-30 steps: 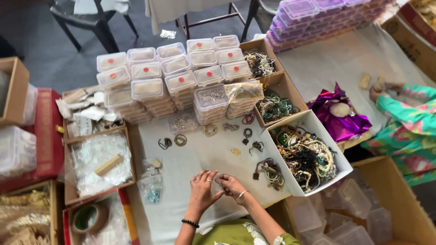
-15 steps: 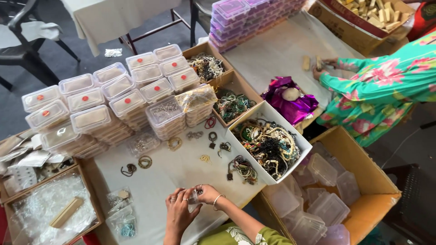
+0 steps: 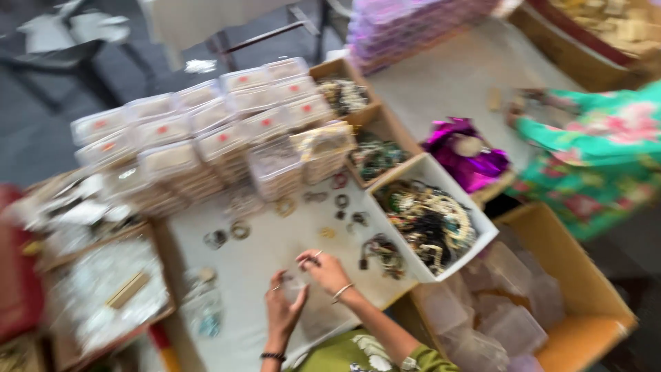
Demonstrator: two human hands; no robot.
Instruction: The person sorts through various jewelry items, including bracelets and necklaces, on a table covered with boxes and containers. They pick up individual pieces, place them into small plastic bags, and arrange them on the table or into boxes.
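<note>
Just hands (image 3: 306,289) around clear plastic (image 3: 295,284)

My left hand (image 3: 284,308) and right hand (image 3: 326,271) meet over the white table (image 3: 261,241), pinching a small clear packet (image 3: 296,284). Just right sits a white tray (image 3: 475,224) of tangled jewellery. Stacked clear boxes (image 3: 206,138) stand beyond, blurred.

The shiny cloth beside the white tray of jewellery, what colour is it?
Bright purple, almost magenta: the shiny cloth shows in the head view, right of the white tray.
</note>
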